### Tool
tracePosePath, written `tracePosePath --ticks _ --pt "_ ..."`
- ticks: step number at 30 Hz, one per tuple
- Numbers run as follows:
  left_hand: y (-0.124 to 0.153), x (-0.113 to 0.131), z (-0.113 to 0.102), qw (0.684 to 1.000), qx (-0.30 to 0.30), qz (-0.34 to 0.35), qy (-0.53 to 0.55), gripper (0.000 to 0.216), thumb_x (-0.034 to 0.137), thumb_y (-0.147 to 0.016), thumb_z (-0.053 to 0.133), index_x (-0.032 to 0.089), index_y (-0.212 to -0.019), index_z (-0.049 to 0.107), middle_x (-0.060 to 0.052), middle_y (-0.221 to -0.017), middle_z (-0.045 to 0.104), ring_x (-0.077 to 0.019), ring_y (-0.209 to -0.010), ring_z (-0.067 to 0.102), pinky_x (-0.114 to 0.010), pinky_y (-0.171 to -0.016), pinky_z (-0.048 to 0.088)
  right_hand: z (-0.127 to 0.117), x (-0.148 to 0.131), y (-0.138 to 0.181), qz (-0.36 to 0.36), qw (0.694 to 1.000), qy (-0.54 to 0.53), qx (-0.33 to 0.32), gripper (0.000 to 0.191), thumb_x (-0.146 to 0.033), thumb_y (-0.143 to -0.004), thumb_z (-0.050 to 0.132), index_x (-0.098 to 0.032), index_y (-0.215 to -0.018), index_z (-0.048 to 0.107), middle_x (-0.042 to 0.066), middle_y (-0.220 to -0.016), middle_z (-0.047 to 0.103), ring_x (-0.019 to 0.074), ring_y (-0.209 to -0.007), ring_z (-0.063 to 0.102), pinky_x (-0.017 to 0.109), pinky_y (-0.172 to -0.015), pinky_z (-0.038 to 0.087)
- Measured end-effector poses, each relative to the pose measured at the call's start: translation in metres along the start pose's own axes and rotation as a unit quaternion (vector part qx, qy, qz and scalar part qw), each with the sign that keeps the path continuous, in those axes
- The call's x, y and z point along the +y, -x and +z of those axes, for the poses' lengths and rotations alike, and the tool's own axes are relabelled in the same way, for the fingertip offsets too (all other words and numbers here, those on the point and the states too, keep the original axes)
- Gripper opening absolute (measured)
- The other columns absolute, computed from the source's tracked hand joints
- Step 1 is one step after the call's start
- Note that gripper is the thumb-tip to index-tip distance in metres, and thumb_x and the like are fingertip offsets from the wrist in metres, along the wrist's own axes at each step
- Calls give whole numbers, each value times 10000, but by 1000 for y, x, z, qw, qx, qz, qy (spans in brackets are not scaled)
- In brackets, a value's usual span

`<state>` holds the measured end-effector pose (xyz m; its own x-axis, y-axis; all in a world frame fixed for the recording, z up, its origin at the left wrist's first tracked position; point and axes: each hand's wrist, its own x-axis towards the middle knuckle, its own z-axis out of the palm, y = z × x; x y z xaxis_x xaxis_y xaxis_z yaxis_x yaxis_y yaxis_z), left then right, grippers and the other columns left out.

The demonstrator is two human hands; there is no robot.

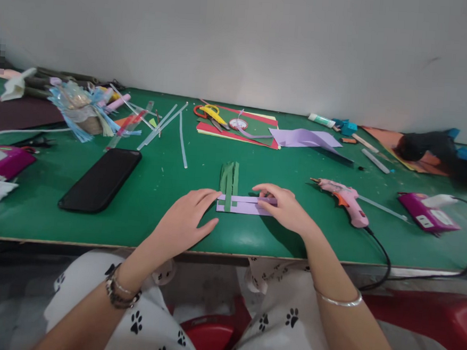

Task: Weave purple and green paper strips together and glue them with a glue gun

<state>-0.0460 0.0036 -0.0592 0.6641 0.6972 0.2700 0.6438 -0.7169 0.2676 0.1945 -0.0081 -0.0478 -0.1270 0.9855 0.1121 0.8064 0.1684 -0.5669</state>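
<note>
Green paper strips [229, 176] stand crosswise to light purple paper strips [243, 209] on the table, overlapping them at the left end like a weave. My left hand [188, 217] lies flat beside that crossing, fingers stretched out and thumb apart, its fingertips touching the left edge of the strips. Over the right end of the purple strips, my right hand [285, 205] has curled fingers, with one upper strip held between thumb and fingers. That hand hides the strips' far end.
A pink glue gun [346, 200] with a cord lies at right, near a purple power socket [428, 212]. At left rests a black phone [102, 181]. Behind are glue sticks [169, 122], scissors [211, 114], purple paper [304, 138] and a glue tube [321, 120]. The table edge [228, 254] is close.
</note>
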Motion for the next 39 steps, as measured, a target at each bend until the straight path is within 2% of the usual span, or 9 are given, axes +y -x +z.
tracePosePath --ticks 4,7,12,15,20,24,29,34,39 --pt "-2 4 4 998 -30 57 -14 467 406 -902 329 127 -1272 385 -137 -1344 412 -257 -1231 369 -429 -1005 324 -1 1 0 5 1000 -23 13 238 -179 -713 486 -228 -921 589 14 -800 573 151 -726 527 373 -769 377" --pt "-4 11 8 997 -35 72 -12 518 456 -908 285 109 -1282 371 -152 -1357 388 -264 -1243 344 -445 -1018 302 -1 3 -2 7 995 -97 27 252 -209 -697 501 -220 -938 574 17 -831 536 132 -686 506 325 -699 400" --pt "-10 18 11 998 -35 56 -8 482 414 -885 390 49 -1189 467 -181 -1197 504 -282 -1112 454 -414 -938 392 -2 -2 -5 43 973 -226 34 308 -234 -676 516 -197 -982 540 11 -862 488 79 -562 438 247 -524 373" --pt "-13 18 10 998 -44 49 -11 418 363 -870 443 65 -1158 495 -148 -1129 550 -259 -1039 498 -379 -889 430 -2 -8 -7 32 966 -251 45 288 -214 -677 525 -198 -963 542 3 -846 502 70 -557 424 234 -517 360" --pt "-23 23 8 999 -37 -28 -11 365 306 -855 462 104 -1157 496 -95 -1003 615 -224 -928 558 -328 -757 484 0 -20 -13 -15 965 -247 82 206 -174 -703 507 -197 -902 551 18 -875 519 87 -632 476 246 -573 391" --pt "-33 32 7 993 -19 -113 -5 297 319 -815 505 150 -1052 562 -60 -913 644 -213 -873 591 -284 -678 483 0 -36 -17 -83 975 -187 89 207 -128 -727 470 -200 -901 556 16 -855 535 108 -708 504 263 -648 411" --pt "-43 36 8 982 -9 -185 -22 278 358 -808 482 158 -950 613 -84 -853 660 -238 -782 624 -287 -591 463 5 -58 -19 -167 975 -143 9 284 -82 -747 418 -203 -974 538 30 -909 567 128 -814 523 277 -722 423" --pt "-45 34 5 975 -12 -220 -41 251 247 -826 417 166 -891 645 -89 -814 673 -229 -741 635 -262 -545 425 11 -62 -19 -177 967 -177 -47 313 -116 -785 386 -217 -1063 489 50 -998 569 138 -892 535 291 -759 446" --pt "-43 31 1 973 -13 -229 -23 298 234 -854 368 181 -816 659 -65 -798 684 -219 -726 631 -253 -522 377 6 -42 -15 -144 975 -163 46 262 -192 -781 459 -214 -1039 495 59 -1015 558 148 -855 545 320 -791 429"
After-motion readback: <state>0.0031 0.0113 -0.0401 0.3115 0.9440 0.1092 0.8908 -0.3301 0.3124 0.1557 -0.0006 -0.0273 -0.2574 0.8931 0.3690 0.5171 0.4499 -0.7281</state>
